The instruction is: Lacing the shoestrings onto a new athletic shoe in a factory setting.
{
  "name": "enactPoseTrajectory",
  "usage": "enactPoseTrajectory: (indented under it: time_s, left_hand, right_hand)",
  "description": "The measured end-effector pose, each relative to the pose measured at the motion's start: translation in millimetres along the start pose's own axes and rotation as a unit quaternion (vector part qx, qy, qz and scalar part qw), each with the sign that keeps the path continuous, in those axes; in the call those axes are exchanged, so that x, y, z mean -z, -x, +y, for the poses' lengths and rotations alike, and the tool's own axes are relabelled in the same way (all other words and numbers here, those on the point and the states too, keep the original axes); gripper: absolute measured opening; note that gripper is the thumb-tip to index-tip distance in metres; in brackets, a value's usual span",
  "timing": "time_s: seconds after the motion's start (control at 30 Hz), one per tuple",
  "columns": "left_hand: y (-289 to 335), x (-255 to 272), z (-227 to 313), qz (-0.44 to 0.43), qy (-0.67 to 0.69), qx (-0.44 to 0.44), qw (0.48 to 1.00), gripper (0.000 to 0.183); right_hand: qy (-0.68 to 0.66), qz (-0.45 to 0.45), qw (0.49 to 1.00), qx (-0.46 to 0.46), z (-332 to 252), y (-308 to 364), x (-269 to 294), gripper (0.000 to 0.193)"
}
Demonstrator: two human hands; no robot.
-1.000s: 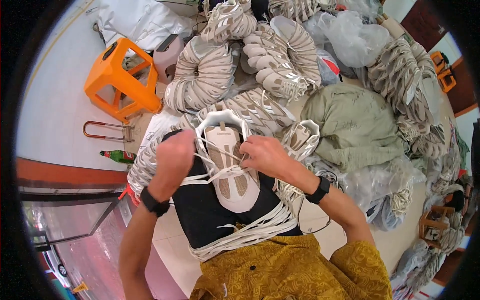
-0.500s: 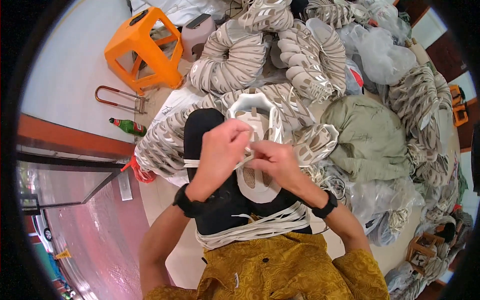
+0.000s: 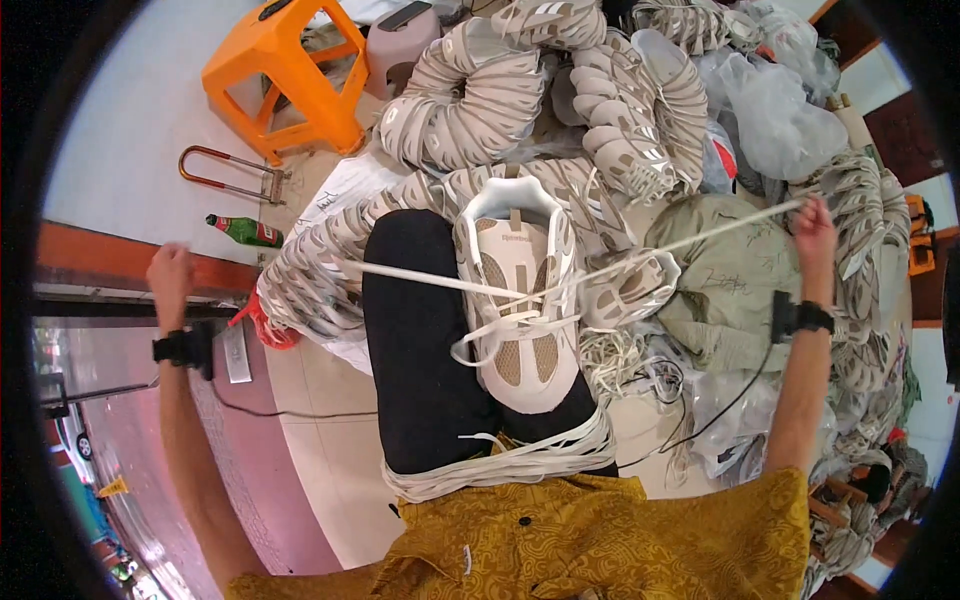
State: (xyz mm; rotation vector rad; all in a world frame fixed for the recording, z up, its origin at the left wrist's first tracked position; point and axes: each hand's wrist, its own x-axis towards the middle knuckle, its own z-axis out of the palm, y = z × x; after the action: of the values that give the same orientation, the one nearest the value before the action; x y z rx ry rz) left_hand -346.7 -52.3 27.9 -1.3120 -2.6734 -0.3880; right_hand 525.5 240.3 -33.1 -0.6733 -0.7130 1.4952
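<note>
A beige and white sneaker [image 3: 530,378] rests on my black-trousered legs, toe toward me. Its white shoelace [image 3: 430,278] is threaded through the lower eyelets, with a loose loop at the left side. My right hand [image 3: 816,232] is closed on one lace end, pulled taut far out to the right. Out to the left, my left hand [image 3: 171,272] is closed too; the other lace half runs toward it, blurred near the fingers. A bundle of spare white laces [image 3: 510,460] lies across my lap.
Rows of stacked shoe uppers [image 3: 460,105] lie ahead, with another sneaker [image 3: 630,290] right of my knees. An orange stool [image 3: 285,85], a green bottle [image 3: 245,231] and a U-shaped lock [image 3: 230,180] are at left. An olive sack [image 3: 720,280] sits at right.
My hands have moved from close together over the sneaker to wide apart, drawing the two lace halves out to the left and right.
</note>
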Motion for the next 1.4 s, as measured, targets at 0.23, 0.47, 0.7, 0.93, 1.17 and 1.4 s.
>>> enactPoseTrajectory:
  time_s: [0.23,0.47,0.7,0.93,1.17,1.4]
  left_hand:
    - [-13.5,12.5,-91.0,-0.049,-0.272,-0.025,0.961,0.020]
    - [100.9,-16.5,196.5,-0.001,0.083,-0.402,0.912,0.026]
    - [190.7,-28.5,316.0,-0.100,0.065,-0.453,0.884,0.029]
    - [184.6,-16.9,285.8,-0.271,0.357,-0.355,0.820,0.013]
    - [183.9,-7.2,260.9,-0.374,0.431,-0.350,0.743,0.013]
    - [186.7,-4.7,274.4,-0.288,0.261,-0.472,0.791,0.012]
  right_hand:
    - [0.474,0.188,0.858,-0.059,-28.0,7.5,44.7,0.026]
    - [0.403,-0.309,0.851,-0.131,147.1,120.9,-196.2,0.020]
    - [0.676,-0.400,0.609,0.108,205.7,178.6,-269.1,0.016]
    - [0.576,-0.347,0.740,-0.022,210.0,174.0,-260.8,0.013]
    - [0.664,-0.431,0.600,0.120,209.5,163.7,-268.6,0.008]
    - [0.680,-0.432,0.494,0.328,199.5,153.0,-266.0,0.007]
